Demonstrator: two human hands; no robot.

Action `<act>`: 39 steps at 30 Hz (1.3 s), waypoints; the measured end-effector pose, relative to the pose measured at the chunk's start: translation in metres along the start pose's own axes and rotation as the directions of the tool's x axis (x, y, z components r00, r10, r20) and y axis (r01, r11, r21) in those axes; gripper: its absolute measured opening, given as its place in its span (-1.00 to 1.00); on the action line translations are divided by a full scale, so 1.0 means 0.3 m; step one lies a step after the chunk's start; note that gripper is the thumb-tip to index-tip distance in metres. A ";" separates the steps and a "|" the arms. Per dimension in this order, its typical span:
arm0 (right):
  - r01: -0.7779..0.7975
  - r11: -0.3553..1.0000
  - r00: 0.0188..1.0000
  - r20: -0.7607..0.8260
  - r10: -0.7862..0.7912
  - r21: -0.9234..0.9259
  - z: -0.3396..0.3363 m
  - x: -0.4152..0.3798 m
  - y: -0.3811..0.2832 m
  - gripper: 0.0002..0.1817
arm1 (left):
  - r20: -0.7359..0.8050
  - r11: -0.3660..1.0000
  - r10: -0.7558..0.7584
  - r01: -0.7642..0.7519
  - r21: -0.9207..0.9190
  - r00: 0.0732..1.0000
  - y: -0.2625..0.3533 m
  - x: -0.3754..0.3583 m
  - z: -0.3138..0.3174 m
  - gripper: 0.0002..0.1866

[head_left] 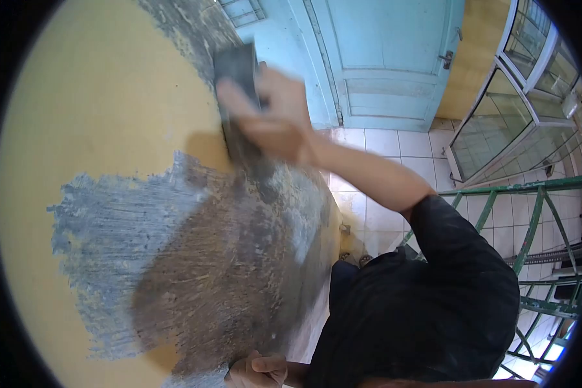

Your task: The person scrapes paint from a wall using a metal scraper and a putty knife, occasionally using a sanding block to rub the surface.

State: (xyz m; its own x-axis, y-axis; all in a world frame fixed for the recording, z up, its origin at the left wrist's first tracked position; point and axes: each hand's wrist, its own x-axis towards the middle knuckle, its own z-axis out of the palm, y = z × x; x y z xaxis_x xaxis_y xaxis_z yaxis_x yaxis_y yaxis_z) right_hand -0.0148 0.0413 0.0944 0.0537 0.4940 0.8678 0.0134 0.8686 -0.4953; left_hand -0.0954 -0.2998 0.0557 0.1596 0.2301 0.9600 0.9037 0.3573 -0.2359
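We see the dark scraper blade [236, 68] pressed flat on the yellow wall [97, 110], long axis running up and down, motion-blurred. The right hand [275, 119] has its fingers clenched around it. Scraped grey plaster [207, 258] spreads below. The left hand [258, 372], cut off at the frame's bottom edge, touches the wall; its grip we cannot tell. A blue door [381, 58] stands beyond.

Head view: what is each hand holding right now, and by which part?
The right hand grips a dark scraper by its lower part, blade against the wall. The left hand holds nothing visible.
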 end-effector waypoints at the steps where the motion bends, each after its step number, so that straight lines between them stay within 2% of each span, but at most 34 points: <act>1: -0.191 0.981 0.981 0.014 0.191 -0.025 -0.012 0.082 -0.002 -0.70 | 0.024 1.000 -0.002 0.002 0.007 1.000 0.000 -0.004 -0.007 -0.38; 2: -0.194 0.981 0.981 0.014 0.194 -0.027 -0.005 0.079 0.003 -0.70 | 0.027 1.000 -0.002 0.002 0.005 1.000 0.001 -0.007 -0.014 -0.38; 4: -0.062 0.997 0.995 -0.069 0.065 0.054 0.017 0.058 0.030 -0.66 | 0.035 1.000 -0.005 0.004 0.027 0.999 -0.001 -0.009 -0.014 -0.39; 6: -0.106 0.982 0.987 0.139 0.084 0.154 0.000 -0.176 -0.058 -0.67 | 0.032 0.999 -0.006 0.005 0.032 0.999 0.002 -0.007 -0.011 -0.39; 7: 0.072 0.983 0.997 -0.028 -0.068 0.167 0.027 -0.264 -0.106 -0.67 | 0.034 0.999 0.001 -0.002 0.037 0.999 0.003 -0.007 -0.010 -0.39; 8: 0.246 0.957 0.957 -0.197 -0.215 0.151 0.049 -0.296 -0.144 -0.67 | 0.033 0.999 0.003 -0.004 0.038 0.999 0.000 -0.012 -0.008 -0.39; 9: 0.246 0.957 0.956 -0.202 -0.214 0.151 0.054 -0.276 -0.121 -0.67 | 0.008 1.000 -0.004 0.004 0.021 1.000 -0.004 -0.019 -0.001 -0.39; 11: 0.259 0.965 0.964 -0.070 -0.257 0.025 0.039 -0.185 -0.046 -0.70 | 0.001 1.000 0.001 -0.001 -0.005 1.000 -0.015 -0.030 -0.004 -0.39; 12: 0.058 0.996 0.998 0.007 -0.058 0.066 0.013 -0.074 -0.019 -0.72 | 0.007 1.000 -0.003 0.003 -0.008 1.000 -0.016 -0.036 -0.006 -0.39; 13: -0.141 0.986 0.987 0.091 0.132 0.091 -0.006 0.020 -0.003 -0.74 | 0.006 1.000 -0.011 0.011 -0.010 1.000 -0.017 -0.039 -0.008 -0.40; 14: -0.138 0.986 0.987 0.093 0.130 0.089 -0.004 0.034 0.002 -0.74 | 0.005 1.000 -0.015 0.015 -0.011 1.000 -0.018 -0.036 -0.016 -0.40; 16: -0.180 0.980 0.983 -0.026 0.183 0.091 0.014 0.060 0.011 -0.75 | 0.032 0.999 0.013 -0.012 -0.042 0.999 -0.019 -0.026 -0.018 -0.41; 18: -0.037 0.996 0.999 0.015 0.036 0.080 0.109 -0.228 0.111 -0.73 | 0.013 0.999 0.027 -0.027 -0.046 1.000 -0.019 -0.006 -0.016 -0.42; 19: 0.135 0.984 0.987 -0.104 -0.123 0.116 0.106 -0.282 -0.007 -0.81 | 0.007 0.997 0.050 -0.049 -0.055 0.999 -0.016 -0.003 -0.010 -0.42; 20: 0.300 0.945 0.937 -0.228 -0.265 0.133 0.091 -0.298 -0.103 -0.75 | -0.004 0.998 0.046 -0.047 -0.051 0.999 -0.020 -0.013 -0.007 -0.42; 21: 0.309 0.942 0.933 -0.233 -0.273 0.134 0.077 -0.266 -0.100 -0.75 | -0.038 0.998 0.055 -0.056 -0.031 0.998 -0.028 -0.027 -0.005 -0.42; 22: 0.375 0.924 0.914 -0.194 -0.355 0.076 0.059 -0.223 -0.080 -0.81 | -0.070 0.998 0.067 -0.068 -0.014 0.995 -0.036 -0.038 -0.003 -0.43; 23: 0.431 0.902 0.894 -0.149 -0.424 0.020 0.041 -0.178 -0.061 -0.74 | -0.069 0.997 0.074 -0.075 -0.016 0.995 -0.036 -0.032 -0.009 -0.43; 24: 0.120 0.992 0.993 -0.003 -0.120 -0.028 0.021 -0.105 -0.037 -0.72 | 0.012 0.997 0.063 -0.062 -0.052 0.998 -0.035 -0.027 -0.019 -0.43; 25: -0.066 0.996 0.997 -0.033 0.069 0.066 0.011 0.016 -0.010 -0.70 | 0.094 0.995 0.052 -0.044 -0.085 0.994 -0.036 -0.023 -0.031 -0.43; 26: -0.242 0.956 0.967 -0.042 0.252 0.163 0.010 0.097 0.000 -0.68 | 0.095 0.995 0.051 -0.043 -0.085 0.994 -0.048 -0.034 -0.043 -0.43; 28: -0.184 0.976 0.979 -0.067 0.193 0.115 0.021 0.070 0.010 -0.66 | 0.163 0.980 0.077 -0.045 -0.192 0.984 -0.078 -0.068 -0.048 -0.43; 30: -0.115 0.993 0.991 -0.066 0.114 0.001 0.032 -0.055 -0.027 -0.69 | 0.101 0.984 0.053 -0.035 -0.173 0.993 -0.067 -0.079 -0.031 -0.42; 32: 0.161 0.984 0.973 -0.180 -0.144 0.079 0.061 -0.228 -0.111 -0.77 | 0.050 0.987 0.038 -0.029 -0.157 0.998 -0.058 -0.084 -0.029 -0.42; 35: 0.117 0.984 0.987 -0.127 -0.100 0.132 0.058 -0.231 -0.070 -0.82 | 0.093 0.996 0.065 -0.058 -0.073 0.994 -0.068 -0.082 -0.039 -0.42; 36: 0.120 0.992 0.984 -0.137 -0.115 0.027 0.046 -0.134 -0.050 -0.74 | 0.078 0.994 0.057 -0.049 -0.100 0.995 -0.071 -0.085 -0.035 -0.42; 38: -0.165 0.984 0.969 -0.176 0.175 0.068 0.048 0.052 0.033 -0.66 | 0.058 0.991 0.046 -0.039 -0.127 0.997 -0.073 -0.086 -0.020 -0.42; 39: -0.167 0.984 0.969 -0.173 0.177 0.066 0.041 0.070 0.027 -0.66 | 0.020 0.989 0.059 -0.055 -0.140 0.998 -0.072 -0.086 -0.016 -0.42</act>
State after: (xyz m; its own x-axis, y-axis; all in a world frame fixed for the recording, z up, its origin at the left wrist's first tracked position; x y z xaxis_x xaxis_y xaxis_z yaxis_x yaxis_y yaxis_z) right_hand -0.0259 0.0591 0.1091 0.2272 0.6254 0.7465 -0.0617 0.7742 -0.6299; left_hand -0.1171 -0.3178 0.0369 0.2046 0.2684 0.9413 0.9402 0.2135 -0.2653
